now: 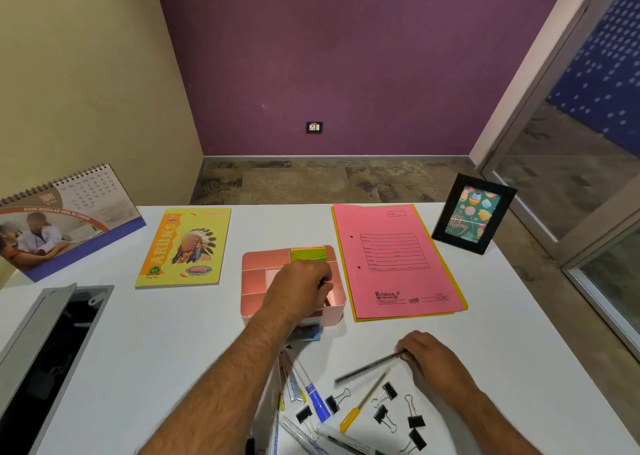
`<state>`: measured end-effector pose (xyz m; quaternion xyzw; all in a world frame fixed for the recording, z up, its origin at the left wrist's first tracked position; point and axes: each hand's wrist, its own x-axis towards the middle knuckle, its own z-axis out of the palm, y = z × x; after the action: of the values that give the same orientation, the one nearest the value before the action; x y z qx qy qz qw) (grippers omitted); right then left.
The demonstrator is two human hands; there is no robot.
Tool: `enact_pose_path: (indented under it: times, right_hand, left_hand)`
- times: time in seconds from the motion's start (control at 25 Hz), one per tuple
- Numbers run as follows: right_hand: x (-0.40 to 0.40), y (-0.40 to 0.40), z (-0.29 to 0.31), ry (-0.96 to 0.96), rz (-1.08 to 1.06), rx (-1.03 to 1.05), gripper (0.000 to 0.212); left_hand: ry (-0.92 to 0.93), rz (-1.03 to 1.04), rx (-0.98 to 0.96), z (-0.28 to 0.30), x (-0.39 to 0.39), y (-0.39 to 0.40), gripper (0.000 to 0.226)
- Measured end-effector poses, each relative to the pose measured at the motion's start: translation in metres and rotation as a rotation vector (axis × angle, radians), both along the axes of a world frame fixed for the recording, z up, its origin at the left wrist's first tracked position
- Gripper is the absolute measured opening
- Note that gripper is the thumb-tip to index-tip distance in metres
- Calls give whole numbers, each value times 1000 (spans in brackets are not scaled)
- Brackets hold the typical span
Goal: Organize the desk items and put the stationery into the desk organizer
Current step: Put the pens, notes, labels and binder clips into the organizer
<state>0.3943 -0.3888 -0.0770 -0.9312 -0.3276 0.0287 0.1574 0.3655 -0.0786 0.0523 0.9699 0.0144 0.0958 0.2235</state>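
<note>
Pens (313, 395) and black binder clips (384, 416) lie scattered on the white desk (138, 350) at the near edge, and just beyond them the right hand (431, 357) pinches one end of a dark pen (367, 368) that rests on the desk. Farther back, the left hand (298, 290) reaches into the pink desk organizer (256, 281) with curled fingers; what they hold I cannot tell. Green sticky notes (309, 254) stand in its rear compartment, between a yellow notebook (185, 247) and a pink file folder (394, 260).
</note>
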Motion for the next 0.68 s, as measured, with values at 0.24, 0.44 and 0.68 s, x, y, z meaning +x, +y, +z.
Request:
enact_pose_path:
  times: [0.24, 0.44, 0.68]
  right_hand:
    - [-8, 21, 30, 156, -302, 378, 19]
    - [-12, 65, 53, 260, -377, 686, 35]
    - [-16, 86, 66, 262, -246, 682, 34]
  left_hand:
    - [223, -23, 61, -20, -2, -13, 23]
    - [-3, -90, -322, 1, -13, -11, 39]
    - [-204, -38, -627, 12, -17, -19, 20]
